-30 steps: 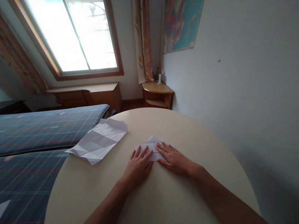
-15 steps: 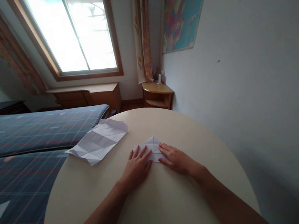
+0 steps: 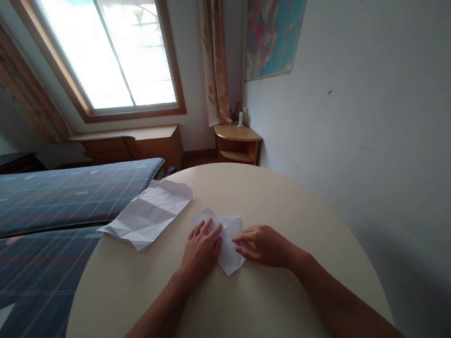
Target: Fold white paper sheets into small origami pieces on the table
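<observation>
Creased sheet (image 3: 149, 213), plaid bed (image 3: 50, 200), window (image 3: 114, 46), wall map (image 3: 277, 16), corner shelf (image 3: 238, 140)

Small white folded paper (image 3: 229, 244), heavily creased, lay flat on the desk (image 3: 265, 305). Outline irregular, with one pointed corner toward the person. Its left part sat under the flat fingers of the left hand (image 3: 200, 250). Curled fingertips of the right hand (image 3: 264, 246) touched its right edge.

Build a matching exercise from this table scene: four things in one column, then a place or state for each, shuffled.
1 left hand
2 right hand
3 creased sheet
4 map

a at the table's left edge, untouched
b on the wall
c flat on the folded paper
d fingers curled at the folded paper's right edge

Pairs: 1-c, 2-d, 3-a, 4-b
</observation>
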Tool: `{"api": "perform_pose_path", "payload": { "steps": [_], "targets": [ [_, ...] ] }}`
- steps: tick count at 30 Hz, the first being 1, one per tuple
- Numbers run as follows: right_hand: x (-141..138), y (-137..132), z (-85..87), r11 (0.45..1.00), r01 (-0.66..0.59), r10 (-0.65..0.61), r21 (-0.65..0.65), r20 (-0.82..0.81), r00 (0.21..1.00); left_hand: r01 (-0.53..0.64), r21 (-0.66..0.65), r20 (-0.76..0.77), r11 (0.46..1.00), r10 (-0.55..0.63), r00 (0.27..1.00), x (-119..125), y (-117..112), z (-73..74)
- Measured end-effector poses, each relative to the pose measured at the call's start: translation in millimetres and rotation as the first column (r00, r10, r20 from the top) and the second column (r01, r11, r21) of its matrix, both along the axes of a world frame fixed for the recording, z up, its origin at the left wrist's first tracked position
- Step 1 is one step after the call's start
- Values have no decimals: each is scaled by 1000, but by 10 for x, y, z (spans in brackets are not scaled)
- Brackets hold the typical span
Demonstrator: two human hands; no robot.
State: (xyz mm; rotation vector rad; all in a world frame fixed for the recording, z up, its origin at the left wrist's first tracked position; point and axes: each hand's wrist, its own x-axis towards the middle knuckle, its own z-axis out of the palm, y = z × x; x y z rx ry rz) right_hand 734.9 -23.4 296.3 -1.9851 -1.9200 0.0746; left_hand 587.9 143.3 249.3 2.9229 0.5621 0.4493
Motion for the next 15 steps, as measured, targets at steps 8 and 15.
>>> {"api": "perform_pose_path", "payload": {
  "steps": [8,15],
  "targets": [
    [192,29,-156,986,84,-70,142,-104,992,89,-66,45,994,-86,995,8,63,41],
    [321,54,-240,969,217,-217,117,-17,976,216,-111,133,970,-201,970,32,92,25]
  ]
}}
